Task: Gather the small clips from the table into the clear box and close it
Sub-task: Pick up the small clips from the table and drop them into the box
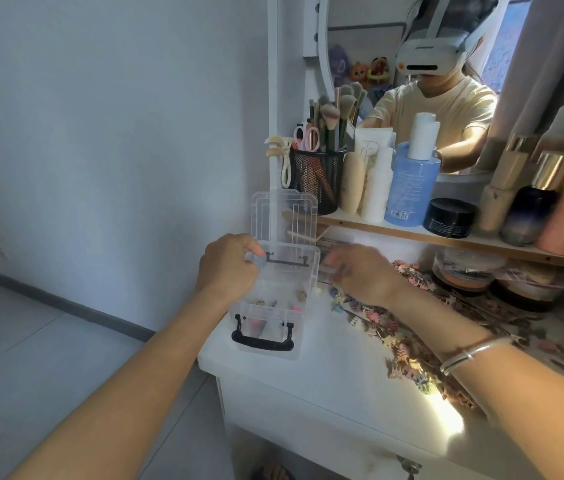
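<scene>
A clear plastic box [275, 296] with a black handle [262, 341] stands at the left front of the white table [325, 386]. Its lid [284, 216] stands open and upright behind it. A few small coloured clips lie inside the box. My left hand [228, 268] grips the box's left rim near the hinge. My right hand [360, 271] is at the box's right side, blurred, with curled fingers on a clear latch or edge. Several small clips [408, 355] lie scattered on the table to the right of the box, under my right forearm.
A shelf [446, 237] behind the box carries a black mesh brush cup [315, 181], a blue bottle [412, 185], white bottles, a black jar [450, 216] and tall bottles. Round containers [464, 271] sit below it. A mirror hangs above. The table's left edge drops to the floor.
</scene>
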The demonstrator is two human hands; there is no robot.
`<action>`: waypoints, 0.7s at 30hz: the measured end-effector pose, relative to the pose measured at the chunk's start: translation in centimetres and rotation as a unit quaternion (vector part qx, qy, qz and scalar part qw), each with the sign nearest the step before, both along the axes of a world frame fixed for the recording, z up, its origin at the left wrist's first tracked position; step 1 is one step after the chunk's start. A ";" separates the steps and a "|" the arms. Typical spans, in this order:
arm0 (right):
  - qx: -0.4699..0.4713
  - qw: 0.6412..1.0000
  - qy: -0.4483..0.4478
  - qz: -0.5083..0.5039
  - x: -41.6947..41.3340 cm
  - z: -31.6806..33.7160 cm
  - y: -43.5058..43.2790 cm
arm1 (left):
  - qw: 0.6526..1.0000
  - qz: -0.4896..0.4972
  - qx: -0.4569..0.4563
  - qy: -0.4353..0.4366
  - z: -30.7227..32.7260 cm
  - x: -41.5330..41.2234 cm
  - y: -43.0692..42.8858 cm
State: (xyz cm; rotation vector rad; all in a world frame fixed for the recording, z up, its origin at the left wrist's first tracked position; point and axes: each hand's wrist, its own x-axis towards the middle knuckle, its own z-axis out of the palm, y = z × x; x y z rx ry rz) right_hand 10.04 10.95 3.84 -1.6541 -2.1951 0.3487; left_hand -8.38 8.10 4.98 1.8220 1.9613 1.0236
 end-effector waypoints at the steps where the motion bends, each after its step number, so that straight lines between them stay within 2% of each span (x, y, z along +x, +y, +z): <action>1: -0.036 0.998 -0.037 0.022 -0.1 -1.0 0.3 | 1.000 0.000 0.000 0.000 0.0 0.0 0.0; 3: -0.073 0.988 -0.119 0.063 -0.3 -2.8 0.8 | 1.000 0.001 0.001 0.003 0.0 -0.1 0.0; 5: -0.058 0.976 -0.195 0.075 -0.5 -3.7 1.4 | 1.000 0.003 0.001 0.005 0.0 -0.2 0.1; 8: -0.028 0.974 -0.210 0.078 -0.7 -3.9 1.7 | 1.000 0.003 0.000 0.004 -0.1 -0.3 0.1; 12: -0.008 0.987 -0.151 0.062 0.0 -2.5 1.0 | 1.000 -0.001 0.003 0.003 -0.1 -0.2 0.2; 15: 0.083 0.996 0.010 0.022 0.5 1.2 0.0 | 1.000 -0.007 0.001 0.002 -0.2 0.0 0.2; 17: 0.069 0.990 0.115 0.049 -0.1 3.6 -1.2 | 1.000 -0.014 0.001 -0.001 -0.2 0.5 0.2; 19: 0.001 0.987 0.123 0.101 -0.9 4.8 -2.2 | 1.000 -0.016 0.002 -0.002 -0.3 1.1 0.3; 21: -0.015 0.989 0.103 0.108 -1.1 5.0 -2.7 | 1.000 -0.013 0.003 -0.002 -0.3 1.3 0.3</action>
